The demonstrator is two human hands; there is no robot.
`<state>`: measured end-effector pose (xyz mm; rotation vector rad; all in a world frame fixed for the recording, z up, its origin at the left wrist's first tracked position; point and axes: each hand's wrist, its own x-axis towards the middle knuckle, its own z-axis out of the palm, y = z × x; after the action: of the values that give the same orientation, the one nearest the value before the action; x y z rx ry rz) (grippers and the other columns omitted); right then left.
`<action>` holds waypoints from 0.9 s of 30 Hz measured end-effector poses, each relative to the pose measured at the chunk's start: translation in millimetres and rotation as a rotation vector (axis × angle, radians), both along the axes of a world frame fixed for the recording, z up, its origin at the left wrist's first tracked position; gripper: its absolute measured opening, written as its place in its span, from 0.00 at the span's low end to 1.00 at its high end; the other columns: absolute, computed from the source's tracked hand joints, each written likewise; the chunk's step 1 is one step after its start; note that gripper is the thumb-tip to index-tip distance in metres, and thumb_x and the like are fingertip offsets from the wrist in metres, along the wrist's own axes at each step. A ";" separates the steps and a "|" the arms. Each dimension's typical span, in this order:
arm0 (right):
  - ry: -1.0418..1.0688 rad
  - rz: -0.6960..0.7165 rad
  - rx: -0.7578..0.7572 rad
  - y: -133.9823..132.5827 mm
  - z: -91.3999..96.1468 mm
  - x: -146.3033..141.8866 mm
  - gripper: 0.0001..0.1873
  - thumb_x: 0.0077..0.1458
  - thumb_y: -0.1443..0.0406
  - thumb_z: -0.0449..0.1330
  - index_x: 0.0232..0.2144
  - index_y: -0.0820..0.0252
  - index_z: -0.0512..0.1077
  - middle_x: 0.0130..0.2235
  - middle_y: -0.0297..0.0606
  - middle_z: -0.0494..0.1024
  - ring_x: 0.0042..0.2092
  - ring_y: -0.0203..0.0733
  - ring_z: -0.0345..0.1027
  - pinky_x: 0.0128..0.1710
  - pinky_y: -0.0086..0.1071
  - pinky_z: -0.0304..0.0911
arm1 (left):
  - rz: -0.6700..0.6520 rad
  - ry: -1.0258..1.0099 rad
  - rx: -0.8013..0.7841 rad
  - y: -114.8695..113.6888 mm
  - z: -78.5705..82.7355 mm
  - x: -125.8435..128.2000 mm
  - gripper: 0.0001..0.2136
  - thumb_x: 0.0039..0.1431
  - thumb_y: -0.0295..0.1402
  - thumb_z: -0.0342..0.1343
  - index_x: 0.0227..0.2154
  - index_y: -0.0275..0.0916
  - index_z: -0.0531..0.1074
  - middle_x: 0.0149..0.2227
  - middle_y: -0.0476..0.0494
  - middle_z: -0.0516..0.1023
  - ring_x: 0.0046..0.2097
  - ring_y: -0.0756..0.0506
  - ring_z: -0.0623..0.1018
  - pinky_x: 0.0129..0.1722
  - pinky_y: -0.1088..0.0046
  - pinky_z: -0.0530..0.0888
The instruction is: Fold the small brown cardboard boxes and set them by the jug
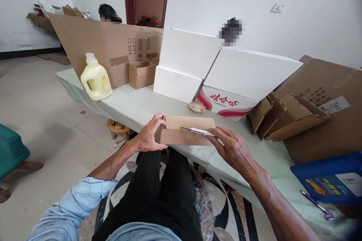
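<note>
At the near edge of the table lies a small closed cardboard box (188,135), long side toward me. Its left end is gripped by my left hand (151,133), thumb below and fingers on top. My right hand (230,145) is closed around a white utility knife (199,131), whose thin tip points left and lies over the seam along the box. Whether the blade touches the cardboard, I cannot tell. Just beyond the box sits a crumpled clear plastic lump (197,106).
White boxes (183,52) and large cardboard panels (85,41) line the table's far side. A yellow detergent bottle (96,79) stands left, with a small open carton (143,73) beside it. Folded cardboard (294,116), a blue container (330,180) and a purple pen-like tool (315,201) are right. Two people are behind.
</note>
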<state>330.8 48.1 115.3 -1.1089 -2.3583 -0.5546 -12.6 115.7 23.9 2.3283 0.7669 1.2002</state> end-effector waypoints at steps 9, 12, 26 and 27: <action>0.004 -0.007 -0.089 -5.9 1.7 -0.1 0.16 0.81 0.60 0.50 0.52 0.53 0.77 0.41 0.39 0.81 0.37 0.43 0.77 0.35 0.34 0.65 | -0.006 0.024 0.019 -3.5 1.2 -0.8 0.39 0.46 0.31 0.76 0.61 0.45 0.65 0.74 0.26 0.61 0.76 0.28 0.64 0.73 0.45 0.67; 0.016 -0.012 -0.096 -5.5 0.5 4.3 0.16 0.80 0.59 0.50 0.51 0.53 0.79 0.41 0.40 0.82 0.37 0.44 0.77 0.34 0.34 0.64 | -0.011 0.044 0.013 -5.8 3.7 -0.8 0.38 0.47 0.31 0.76 0.61 0.45 0.65 0.74 0.27 0.60 0.77 0.28 0.64 0.73 0.45 0.67; -0.046 0.038 -0.146 -8.3 14.5 9.4 0.20 0.82 0.56 0.47 0.47 0.55 0.77 0.39 0.40 0.79 0.37 0.43 0.75 0.34 0.34 0.61 | -0.069 0.066 -0.006 -11.4 10.4 -1.9 0.34 0.52 0.30 0.73 0.60 0.45 0.65 0.75 0.26 0.59 0.78 0.29 0.62 0.72 0.47 0.69; -0.049 0.029 -0.150 -8.9 15.8 9.7 0.20 0.82 0.56 0.47 0.47 0.55 0.77 0.39 0.40 0.79 0.36 0.43 0.74 0.33 0.34 0.61 | -0.068 0.069 -0.007 -11.5 10.6 -1.8 0.34 0.52 0.30 0.73 0.60 0.45 0.65 0.75 0.27 0.59 0.78 0.29 0.62 0.72 0.47 0.69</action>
<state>340.4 39.3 131.1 -1.1355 -2.4890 -0.4042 -14.4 104.1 34.5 2.3808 0.7075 1.0914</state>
